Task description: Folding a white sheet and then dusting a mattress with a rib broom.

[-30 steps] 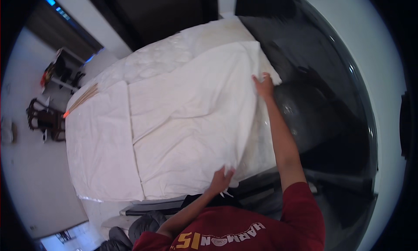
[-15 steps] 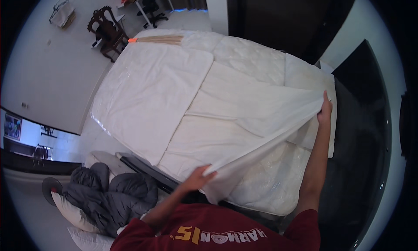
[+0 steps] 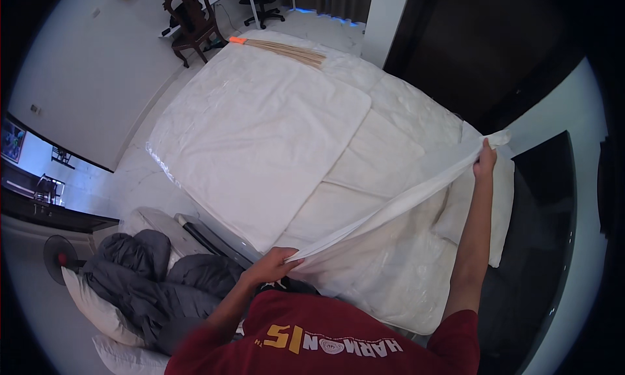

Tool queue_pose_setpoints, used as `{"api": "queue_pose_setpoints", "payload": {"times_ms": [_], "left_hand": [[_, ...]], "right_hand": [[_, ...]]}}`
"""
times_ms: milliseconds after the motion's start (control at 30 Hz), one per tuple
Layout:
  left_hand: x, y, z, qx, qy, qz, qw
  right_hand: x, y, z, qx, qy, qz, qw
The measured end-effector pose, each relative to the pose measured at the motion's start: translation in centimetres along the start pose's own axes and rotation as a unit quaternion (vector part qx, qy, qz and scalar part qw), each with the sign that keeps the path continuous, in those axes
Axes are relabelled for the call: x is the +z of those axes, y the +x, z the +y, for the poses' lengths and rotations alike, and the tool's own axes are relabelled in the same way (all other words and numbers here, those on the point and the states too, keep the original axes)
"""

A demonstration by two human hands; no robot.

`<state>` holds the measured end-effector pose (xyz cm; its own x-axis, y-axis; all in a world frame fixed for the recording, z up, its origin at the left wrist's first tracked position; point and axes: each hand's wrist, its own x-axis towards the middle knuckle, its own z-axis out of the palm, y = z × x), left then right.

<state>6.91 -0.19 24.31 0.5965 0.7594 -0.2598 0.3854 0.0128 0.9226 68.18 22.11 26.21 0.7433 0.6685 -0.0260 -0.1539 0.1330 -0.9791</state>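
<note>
Holding the white sheet by its edge, we pinch it with our left hand near us and our right hand farther away; it lies across the big mattress.

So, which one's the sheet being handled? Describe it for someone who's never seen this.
Find the big white mattress, then the side nearest the person's red shirt. There, a thin white sheet has one edge stretched between the left hand and right hand. Unlike the white cover lying flat beyond it, it's gripped at both ends.
</note>
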Motion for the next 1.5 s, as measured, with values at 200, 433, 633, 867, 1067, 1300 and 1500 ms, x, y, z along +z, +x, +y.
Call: {"api": "queue_pose_setpoints", "payload": {"times_ms": [200,433,633,867,1067,1300,1500], "left_hand": [[-13.0,-1.5,-3.6,-0.057,-0.133,0.082,0.986],[-30.2,-1.2,-8.8,0.058,-0.079,0.314,0.944],[-38.2,-2.6,-19.3,-0.044,-0.059,0.384,0.920],[-40.5,-1.9,-28.5,-0.115,-0.044,0.458,0.881],[-42.9,-0.4,-31.2,-0.154,-0.033,0.509,0.846],[-44.9,1.1,-38.3,-0.233,0.063,0.557,0.795],[-42.9,2.0,-37.7,-0.333,0.303,0.460,0.765]], "right_hand": [[17.2,-5.2,-1.2,0.035,0.007,-0.008,0.999],[39.2,-4.9,-0.7,-0.059,0.093,-0.088,0.990],[55.6,-7.5,7.2,-0.025,-0.026,-0.141,0.989],[63.5,-10.0,20.5,0.040,-0.260,-0.119,0.957],[69.9,-10.3,25.1,0.051,-0.199,-0.116,0.972],[69.6,-15.8,31.8,0.023,-0.287,-0.352,0.891],[47.7,-26.9,36.3,-0.161,-0.623,-0.336,0.688]]}}
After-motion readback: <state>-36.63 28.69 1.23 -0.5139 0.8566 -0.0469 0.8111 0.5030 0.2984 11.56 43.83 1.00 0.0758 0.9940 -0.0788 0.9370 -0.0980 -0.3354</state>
